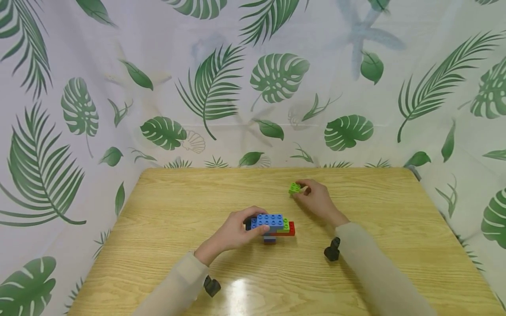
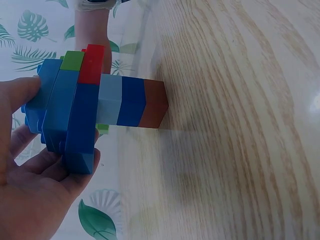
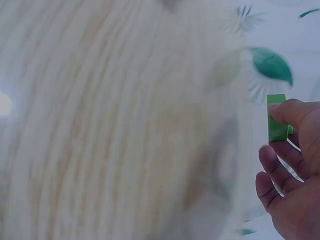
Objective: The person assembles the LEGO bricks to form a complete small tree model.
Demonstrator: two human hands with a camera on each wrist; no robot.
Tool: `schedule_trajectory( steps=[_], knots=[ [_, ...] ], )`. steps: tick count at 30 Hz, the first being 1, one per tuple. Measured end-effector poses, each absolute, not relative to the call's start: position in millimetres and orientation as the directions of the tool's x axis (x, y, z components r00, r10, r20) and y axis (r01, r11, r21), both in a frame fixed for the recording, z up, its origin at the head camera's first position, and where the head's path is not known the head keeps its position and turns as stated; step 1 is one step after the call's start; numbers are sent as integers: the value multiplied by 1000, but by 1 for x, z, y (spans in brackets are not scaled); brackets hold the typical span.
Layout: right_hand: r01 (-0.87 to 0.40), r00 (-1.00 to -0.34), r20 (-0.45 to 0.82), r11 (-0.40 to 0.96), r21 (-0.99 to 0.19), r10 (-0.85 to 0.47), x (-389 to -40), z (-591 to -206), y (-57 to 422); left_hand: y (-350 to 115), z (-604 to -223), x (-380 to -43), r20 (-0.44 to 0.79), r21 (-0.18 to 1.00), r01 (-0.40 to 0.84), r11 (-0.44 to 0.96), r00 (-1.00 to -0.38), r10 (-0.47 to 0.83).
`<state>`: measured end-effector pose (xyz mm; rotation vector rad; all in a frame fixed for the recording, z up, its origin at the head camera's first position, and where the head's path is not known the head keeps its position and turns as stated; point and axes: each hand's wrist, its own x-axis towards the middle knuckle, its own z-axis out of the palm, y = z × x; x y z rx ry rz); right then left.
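Observation:
My left hand (image 1: 237, 228) grips a stack of toy building bricks (image 1: 270, 221) from its left side, thumb on the near face and fingers round the back. Blue bricks make up its wide top, with a green brick (image 2: 73, 60) and a red brick (image 2: 92, 64) at one end. Below them a narrow column of light blue, dark blue and brown bricks (image 2: 155, 104) reaches down to the tabletop. Farther back and to the right, my right hand (image 1: 316, 199) pinches a small lime green brick (image 1: 294, 188) between thumb and fingers, its studs upward in the head view.
The wooden table (image 1: 178, 197) ends at a leaf-patterned cloth (image 1: 229, 149) hanging behind it and along both sides. Black wrist mounts show at the left sleeve (image 1: 178, 281) and the right sleeve (image 1: 371, 259). Light glares off the near tabletop.

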<state>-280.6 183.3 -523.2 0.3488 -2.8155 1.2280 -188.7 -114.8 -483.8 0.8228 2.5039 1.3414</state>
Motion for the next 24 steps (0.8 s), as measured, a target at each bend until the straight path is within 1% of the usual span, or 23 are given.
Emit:
schedule_trajectory(
  steps=[10, 17, 24],
  knots=[
    [-362, -929, 211, 624, -692, -305, -254, -483, 167, -115, -482, -188, 90, 810, 382, 445, -831, 549],
    [-454, -886, 268, 591, -667, -378, -236, -468, 157, -114, -483, -189, 90, 804, 388, 451, -829, 552],
    [-556, -823, 329, 532, -639, -464, -222, -455, 151, -114, -482, -188, 90, 806, 388, 447, -827, 555]
  ],
)
